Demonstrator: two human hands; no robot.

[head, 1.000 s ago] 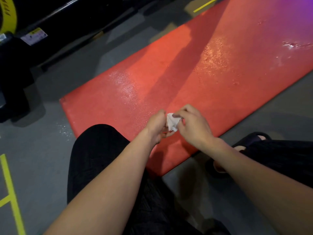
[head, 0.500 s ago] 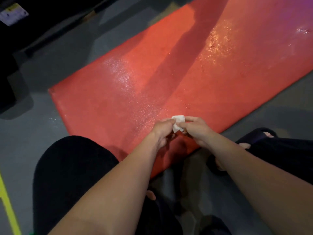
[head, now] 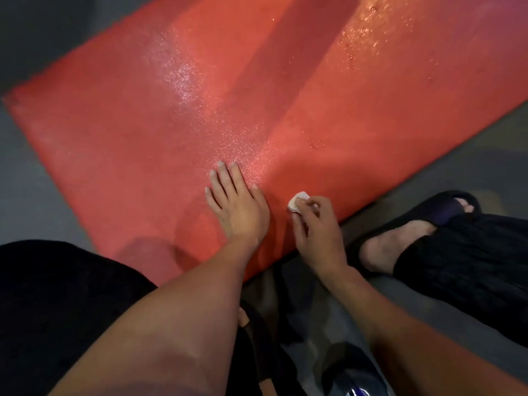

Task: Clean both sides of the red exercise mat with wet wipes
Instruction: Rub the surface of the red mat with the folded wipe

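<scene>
- Red foam exercise mat [head: 143, 115] lies flat on the grey floor [head: 31, 178], set at a slant, its near long edge running just in front of the person's knees.
- Wet patches glisten on the mat's face, one band through the middle and another toward the far right corner.
- Left hand [head: 237, 204] lies spread on the mat near that near edge, fingers straight and palm down, gripping nothing.
- Right hand [head: 317, 224] sits just beside it with fingers curled, pinching a small wadded white wet wipe [head: 297, 202] at the fingertips; the wad touches or all but touches the mat close to the near edge.
- A black slide sandal [head: 440, 212] on the person's foot rests on the floor just beside the mat's near edge, to the right of the hands.
- Judged from this, the upper face is being wiped and the underside is not yet dealt with.
- Risks from here:
  - The wipe is balled very small, so each stroke may cover a narrow strip and leave stripes unwiped.
  - A wad that compact may be nearly spent; it could smear grime rather than lift it.
  - The left palm bears on a damp, slick surface and could slide if weight shifts onto it.
  - Turning the mat while this face is wet would press the moisture onto the floor and pick dirt back up.
  - The sandal so near the edge could scuff the cleaned strip.
</scene>
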